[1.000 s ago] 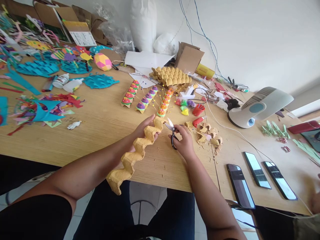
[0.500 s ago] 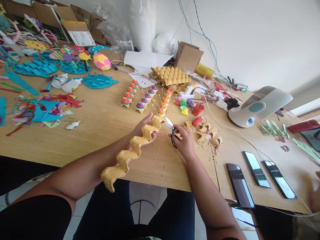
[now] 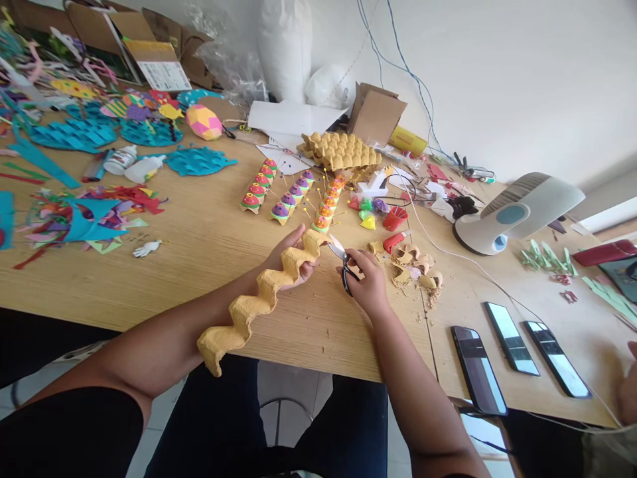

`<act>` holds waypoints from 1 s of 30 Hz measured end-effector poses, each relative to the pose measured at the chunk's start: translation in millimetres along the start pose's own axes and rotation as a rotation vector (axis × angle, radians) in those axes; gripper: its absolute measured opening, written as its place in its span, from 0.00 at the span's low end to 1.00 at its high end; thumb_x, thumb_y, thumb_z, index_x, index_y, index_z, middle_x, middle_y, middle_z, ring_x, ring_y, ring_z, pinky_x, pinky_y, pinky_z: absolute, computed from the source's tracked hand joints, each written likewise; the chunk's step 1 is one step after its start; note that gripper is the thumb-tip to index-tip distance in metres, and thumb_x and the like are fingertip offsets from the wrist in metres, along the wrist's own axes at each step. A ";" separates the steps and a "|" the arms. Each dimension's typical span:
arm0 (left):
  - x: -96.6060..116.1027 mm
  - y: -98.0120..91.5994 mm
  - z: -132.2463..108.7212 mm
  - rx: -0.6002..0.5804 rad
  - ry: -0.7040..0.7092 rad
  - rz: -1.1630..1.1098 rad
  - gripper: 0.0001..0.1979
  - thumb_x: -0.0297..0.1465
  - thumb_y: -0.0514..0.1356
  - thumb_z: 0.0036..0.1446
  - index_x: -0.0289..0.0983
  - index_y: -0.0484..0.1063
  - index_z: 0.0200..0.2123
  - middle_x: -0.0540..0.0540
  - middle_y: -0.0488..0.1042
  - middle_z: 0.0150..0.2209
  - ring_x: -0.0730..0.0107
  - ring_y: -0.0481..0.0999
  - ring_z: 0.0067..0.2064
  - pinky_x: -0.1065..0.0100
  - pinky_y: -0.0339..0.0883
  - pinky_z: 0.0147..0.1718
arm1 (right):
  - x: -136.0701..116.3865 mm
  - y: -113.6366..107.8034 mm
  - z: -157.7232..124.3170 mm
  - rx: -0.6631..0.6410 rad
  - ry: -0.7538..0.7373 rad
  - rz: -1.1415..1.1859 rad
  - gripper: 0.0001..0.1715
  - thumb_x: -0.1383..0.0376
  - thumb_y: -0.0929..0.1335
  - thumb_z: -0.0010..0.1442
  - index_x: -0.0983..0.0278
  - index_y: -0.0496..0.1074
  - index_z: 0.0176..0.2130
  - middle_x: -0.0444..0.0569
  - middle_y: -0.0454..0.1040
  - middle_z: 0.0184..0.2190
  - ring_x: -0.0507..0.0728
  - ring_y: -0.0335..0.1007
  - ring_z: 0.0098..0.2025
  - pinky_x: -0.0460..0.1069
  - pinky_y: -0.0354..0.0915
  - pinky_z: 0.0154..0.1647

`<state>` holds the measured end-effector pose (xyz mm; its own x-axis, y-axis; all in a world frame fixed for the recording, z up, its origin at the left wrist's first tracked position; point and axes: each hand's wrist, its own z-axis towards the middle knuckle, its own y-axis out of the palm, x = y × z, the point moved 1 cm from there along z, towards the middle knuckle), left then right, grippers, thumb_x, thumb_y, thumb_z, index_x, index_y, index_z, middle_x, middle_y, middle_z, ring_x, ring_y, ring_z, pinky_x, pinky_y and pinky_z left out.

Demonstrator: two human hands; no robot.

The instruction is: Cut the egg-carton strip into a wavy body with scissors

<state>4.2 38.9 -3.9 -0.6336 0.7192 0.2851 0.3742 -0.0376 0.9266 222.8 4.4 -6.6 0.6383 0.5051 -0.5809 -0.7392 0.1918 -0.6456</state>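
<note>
My left hand (image 3: 298,262) is closed around the far end of a wavy, tan egg carton strip (image 3: 266,289), whose near end hangs over the table edge. In my right hand (image 3: 369,282) is a pair of scissors (image 3: 347,265) with black handles, its blades pointing at the strip's far end. Whether the blade tips touch the cardboard I cannot tell. Just beyond the strip stand three painted egg carton strips: one red and green (image 3: 259,187), one purple and orange (image 3: 292,198), one orange and yellow (image 3: 328,204), with ball-headed pins near them.
Carton scraps (image 3: 415,262) and a red cutter (image 3: 395,241) lie right of my right hand. Egg trays (image 3: 341,151) are stacked behind. Several phones, among them a dark phone (image 3: 478,368), and a white fan (image 3: 512,212) stand right; paper scraps (image 3: 92,216) lie left.
The near end of the egg carton strip has swung slightly up and left as the strip turned a little. My right hand with the scissors has hardly moved.
</note>
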 end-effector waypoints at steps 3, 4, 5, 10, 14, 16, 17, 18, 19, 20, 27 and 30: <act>0.2 -1.6 0.4 -0.004 0.008 0.006 0.21 0.46 0.55 0.69 0.35 0.76 0.39 0.48 0.71 0.23 0.75 0.71 0.21 0.78 0.66 0.17 | -0.9 -0.4 0.2 -0.003 -0.005 -0.015 0.16 0.61 0.71 0.63 0.59 0.75 0.51 0.49 0.75 0.37 0.58 0.72 0.39 0.52 0.69 0.42; 0.2 -1.6 0.5 -0.002 0.008 0.010 0.21 0.46 0.54 0.69 0.35 0.77 0.39 0.48 0.71 0.23 0.75 0.70 0.21 0.78 0.65 0.17 | -1.1 -0.6 0.2 -0.003 -0.005 -0.017 0.16 0.62 0.71 0.63 0.59 0.75 0.51 0.49 0.75 0.37 0.58 0.72 0.39 0.52 0.70 0.42; 0.1 -1.3 0.4 -0.001 0.010 0.012 0.21 0.46 0.54 0.69 0.35 0.77 0.39 0.47 0.71 0.23 0.75 0.70 0.20 0.78 0.65 0.17 | -1.2 -0.8 0.3 -0.004 -0.004 -0.017 0.16 0.62 0.71 0.63 0.59 0.75 0.51 0.49 0.75 0.37 0.58 0.72 0.39 0.52 0.70 0.42; -0.7 2.4 -0.7 0.009 0.014 0.011 0.22 0.46 0.53 0.69 0.34 0.77 0.41 0.47 0.71 0.22 0.75 0.70 0.19 0.79 0.64 0.17 | -1.1 -2.0 0.1 -0.003 -0.010 -0.045 0.17 0.62 0.71 0.63 0.57 0.75 0.52 0.49 0.75 0.38 0.58 0.73 0.41 0.53 0.69 0.45; -1.1 3.7 -1.2 0.014 0.007 0.002 0.22 0.46 0.54 0.69 0.34 0.77 0.40 0.48 0.71 0.21 0.75 0.70 0.19 0.79 0.64 0.16 | -1.2 -3.2 0.0 0.017 -0.016 -0.100 0.17 0.63 0.71 0.63 0.57 0.75 0.52 0.50 0.75 0.40 0.60 0.73 0.43 0.55 0.69 0.47; -0.7 3.4 -1.0 0.017 0.002 -0.004 0.22 0.46 0.54 0.69 0.34 0.76 0.39 0.48 0.71 0.21 0.75 0.70 0.19 0.79 0.65 0.17 | -1.7 -3.7 0.1 0.032 -0.025 -0.118 0.16 0.63 0.71 0.63 0.57 0.75 0.52 0.50 0.75 0.40 0.60 0.73 0.43 0.55 0.69 0.47; -0.4 3.1 -0.9 0.017 -0.001 -0.008 0.22 0.47 0.54 0.69 0.34 0.76 0.39 0.48 0.71 0.21 0.75 0.71 0.19 0.79 0.65 0.17 | -2.1 -4.0 0.1 0.039 -0.029 -0.125 0.16 0.62 0.71 0.64 0.57 0.75 0.52 0.50 0.75 0.40 0.60 0.73 0.43 0.55 0.69 0.47; 0.0 2.8 -0.8 0.017 -0.005 -0.011 0.22 0.47 0.54 0.69 0.34 0.76 0.39 0.48 0.71 0.21 0.75 0.71 0.19 0.79 0.65 0.17 | -2.5 -4.1 0.1 0.045 -0.033 -0.131 0.16 0.62 0.71 0.64 0.57 0.75 0.52 0.50 0.76 0.40 0.60 0.73 0.43 0.55 0.69 0.47; 0.3 2.5 -0.7 0.016 -0.009 -0.015 0.22 0.47 0.54 0.69 0.34 0.76 0.39 0.48 0.70 0.20 0.74 0.71 0.19 0.79 0.65 0.17 | -2.9 -4.3 0.1 0.050 -0.034 -0.137 0.16 0.62 0.71 0.64 0.57 0.75 0.52 0.50 0.76 0.40 0.60 0.73 0.43 0.55 0.68 0.47; 0.7 2.3 -0.6 0.014 -0.013 -0.018 0.23 0.47 0.53 0.69 0.34 0.76 0.39 0.48 0.70 0.20 0.74 0.71 0.19 0.78 0.65 0.17 | -3.4 -4.4 0.0 0.052 -0.034 -0.142 0.16 0.62 0.71 0.64 0.57 0.75 0.52 0.51 0.76 0.40 0.60 0.73 0.43 0.55 0.68 0.47; 1.6 0.9 0.2 0.042 -0.015 -0.043 0.22 0.48 0.54 0.68 0.34 0.76 0.42 0.49 0.69 0.19 0.73 0.69 0.19 0.77 0.64 0.15 | -4.6 -4.6 0.3 0.059 -0.027 -0.129 0.16 0.61 0.71 0.64 0.57 0.75 0.51 0.50 0.75 0.39 0.60 0.73 0.43 0.55 0.68 0.47; 1.6 0.6 0.5 0.038 -0.012 -0.035 0.23 0.48 0.54 0.68 0.34 0.77 0.45 0.49 0.69 0.20 0.74 0.69 0.19 0.77 0.63 0.15 | -3.6 -4.5 0.9 0.057 -0.014 -0.126 0.15 0.61 0.71 0.63 0.57 0.75 0.51 0.50 0.75 0.38 0.60 0.73 0.42 0.55 0.68 0.46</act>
<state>3.8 40.4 -3.0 -0.6386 0.7281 0.2491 0.3771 0.0139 0.9261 223.6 2.4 -1.1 0.7241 0.4856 -0.4897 -0.6645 0.3014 -0.6838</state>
